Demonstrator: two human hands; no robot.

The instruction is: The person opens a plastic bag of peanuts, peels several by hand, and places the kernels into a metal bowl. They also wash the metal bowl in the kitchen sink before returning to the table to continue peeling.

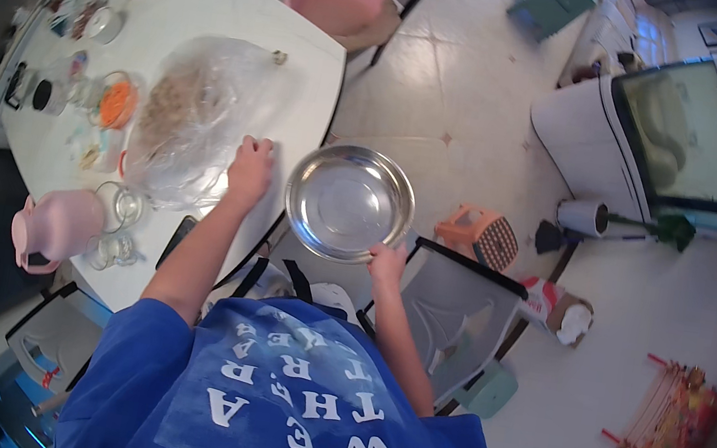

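My right hand (387,263) grips the near rim of a round stainless steel basin (349,203), held beside the table edge over the floor. The basin looks empty and shiny inside. My left hand (251,170) is over the white table (309,91), at the right side of a large clear plastic bag (209,104). Pale brownish pieces lie in or under that plastic; which of these I cannot tell. The left fingers are curled, and whether they hold anything is hidden. A small crumpled bit (278,57) lies near the bag's far edge.
On the table are a bowl of orange shreds (117,104), a pink jug (63,223), glass cups (127,205), a phone (176,242) and a white lidded container (104,24). Chairs (457,308), an orange stool (478,235) and a pink tub (339,2) stand around the table.
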